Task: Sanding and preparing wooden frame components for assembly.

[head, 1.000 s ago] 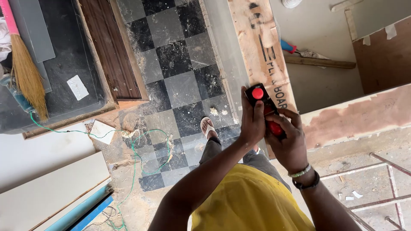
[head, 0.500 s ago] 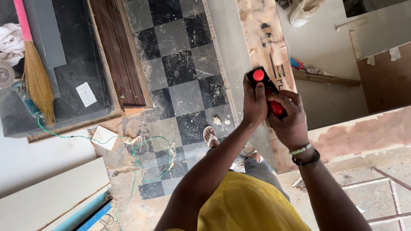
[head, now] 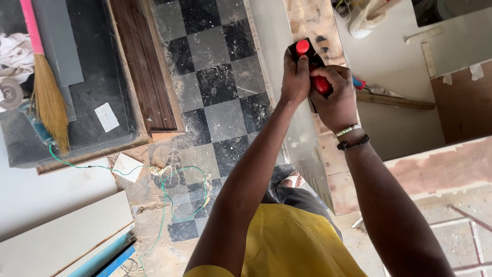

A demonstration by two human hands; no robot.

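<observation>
Both of my hands grip a black hand tool (head: pixel 309 55) with a red knob and a red handle. My left hand (head: pixel 294 79) wraps its front, just below the knob. My right hand (head: pixel 335 100), with bracelets at the wrist, closes round the red handle behind. The tool sits on the narrow edge of a long grey-faced board (head: pixel 303 149) that runs from my body away toward the top of the view. A raw plywood sheet (head: pixel 310 20) lies alongside it. My yellow shirt fills the bottom.
A black-and-grey checkered floor (head: pixel 215 77) with sawdust lies to the left, crossed by a green cable (head: pixel 164 200). A dark wood panel (head: pixel 146 66), a pink-handled broom (head: pixel 48 97), pale panels (head: pixel 61 241) and a wooden strip (head: pixel 394 100) surround the spot.
Both hands have pushed the tool along the board's edge, away from my body. My grip is unchanged, and the view has shifted slightly.
</observation>
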